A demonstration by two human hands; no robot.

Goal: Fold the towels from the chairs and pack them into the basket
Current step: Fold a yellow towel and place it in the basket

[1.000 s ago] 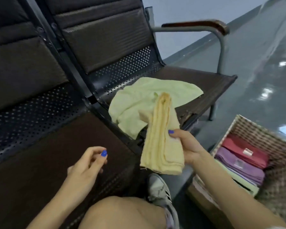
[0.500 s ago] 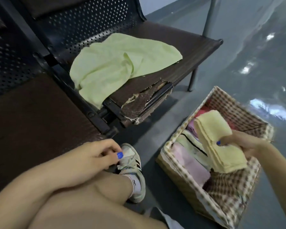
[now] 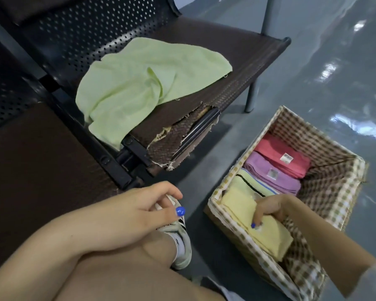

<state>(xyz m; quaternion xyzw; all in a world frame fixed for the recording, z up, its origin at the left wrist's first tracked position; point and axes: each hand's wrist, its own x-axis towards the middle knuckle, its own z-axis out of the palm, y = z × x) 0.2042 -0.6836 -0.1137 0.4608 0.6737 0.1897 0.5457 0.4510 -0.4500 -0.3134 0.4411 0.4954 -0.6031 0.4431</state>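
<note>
- The right hand [image 3: 269, 208] is down inside the basket [image 3: 326, 216] now. Half a second ago it was up above the basket.
- Its fingers are bent around the folded yellow towel [image 3: 267, 233] and hold it. The thumb with the blue nail lies on top of the towel.
- The yellow towel now lies in the basket, at the end nearest the person. Before, it hung in the air over the other towels.
- Next to it in a row are a pale green towel [image 3: 248, 183] with stripes, a purple towel [image 3: 271, 173] and a red towel [image 3: 284, 157]. They are all folded and touch each other. The red and purple ones show better now, since the yellow towel no longer hides them.
- The left hand [image 3: 135, 213] rests over the bare knee, in the same spot as before. Its fingers are loosely curled and hold nothing.
- A grey shoe [image 3: 180, 242] sits on the floor, just behind that hand.
- The light green towel [image 3: 143, 83] lies unfolded and crumpled on the chair seat [image 3: 237, 61]. It has not moved.
- The front edge of that seat is torn.
</note>
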